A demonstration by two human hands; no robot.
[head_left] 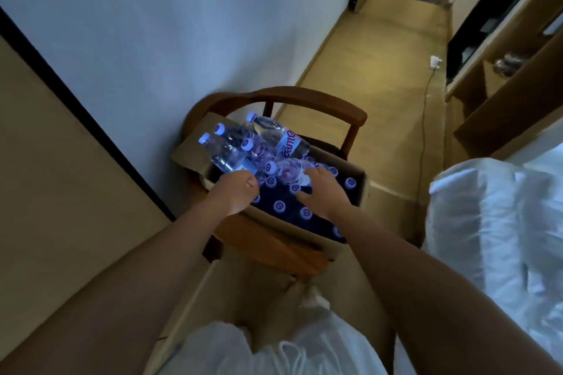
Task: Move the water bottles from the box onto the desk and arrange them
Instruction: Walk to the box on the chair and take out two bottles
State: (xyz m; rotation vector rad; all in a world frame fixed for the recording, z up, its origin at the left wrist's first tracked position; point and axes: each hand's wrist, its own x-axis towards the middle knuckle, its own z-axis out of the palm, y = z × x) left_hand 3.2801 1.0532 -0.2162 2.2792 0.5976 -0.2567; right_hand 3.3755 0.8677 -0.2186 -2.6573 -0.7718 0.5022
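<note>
While both hands (234,192) reach, bottles (240,146) wait.

arms (411,277): bare, sleeveless | clothing (274,350): white, drawstring at waist

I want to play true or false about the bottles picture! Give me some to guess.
1. The box sits on a wooden chair. True.
2. Every bottle stands upright. False: loose bottles lie on top of the upright ones.
3. The left hand is on a lying bottle. True.
4. The bottle caps are red. False: they look pale, whitish blue.
5. The right hand is reaching into the box. True.
</note>
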